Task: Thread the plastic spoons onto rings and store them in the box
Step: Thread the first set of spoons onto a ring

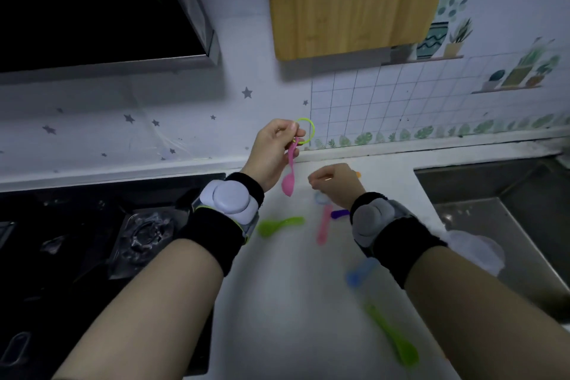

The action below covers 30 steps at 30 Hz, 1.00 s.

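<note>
Pink spoon [290,174] hanging below left fingers [290,129]

A home kitchen: a gas hob [145,237] under a range hood [105,9], a steel sink [499,203], white countertop [293,302] and tiled wall [401,102].

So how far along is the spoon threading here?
Early. The left hand holds a green ring with one pink spoon hanging from it. The right hand reaches down to the counter, where about five spoons lie loose, including a green spoon. No box is visible.
</note>
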{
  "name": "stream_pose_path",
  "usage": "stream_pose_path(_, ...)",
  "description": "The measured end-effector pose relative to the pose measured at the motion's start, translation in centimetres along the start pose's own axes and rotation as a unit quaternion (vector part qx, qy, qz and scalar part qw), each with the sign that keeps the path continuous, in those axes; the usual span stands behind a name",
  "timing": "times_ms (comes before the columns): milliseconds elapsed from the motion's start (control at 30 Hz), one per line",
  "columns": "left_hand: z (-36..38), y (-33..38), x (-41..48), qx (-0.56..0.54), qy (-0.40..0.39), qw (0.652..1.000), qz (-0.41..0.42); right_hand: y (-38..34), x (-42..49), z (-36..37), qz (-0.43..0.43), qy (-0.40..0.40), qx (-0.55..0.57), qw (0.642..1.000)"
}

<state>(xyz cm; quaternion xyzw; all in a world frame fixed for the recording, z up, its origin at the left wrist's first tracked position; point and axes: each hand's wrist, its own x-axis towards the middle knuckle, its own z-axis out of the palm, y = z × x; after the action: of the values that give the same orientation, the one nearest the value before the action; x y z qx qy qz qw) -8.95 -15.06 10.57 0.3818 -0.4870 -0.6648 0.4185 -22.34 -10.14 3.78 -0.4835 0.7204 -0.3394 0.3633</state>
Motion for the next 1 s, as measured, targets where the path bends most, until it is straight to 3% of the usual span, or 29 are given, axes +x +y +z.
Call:
stream_pose_path(300,-3.7,-4.7,1.3,-0.019,0.016,0.998,-0.06,5.4,0.9,7.2,0.04,-0.04,-0.172,0.984)
stream_pose_path(500,-4.9,-6.5,1.9,-0.055,0.029,0.994,-0.091,7.0,2.2,9.3,0.021,-0.076,-0.299,0.951)
stream_pose_path(1000,-6.4,-8.6,2.6,-0.025,0.025,0.993,-0.116,8.9,2.3,11.1,0.021,-0.05,-0.307,0.95)
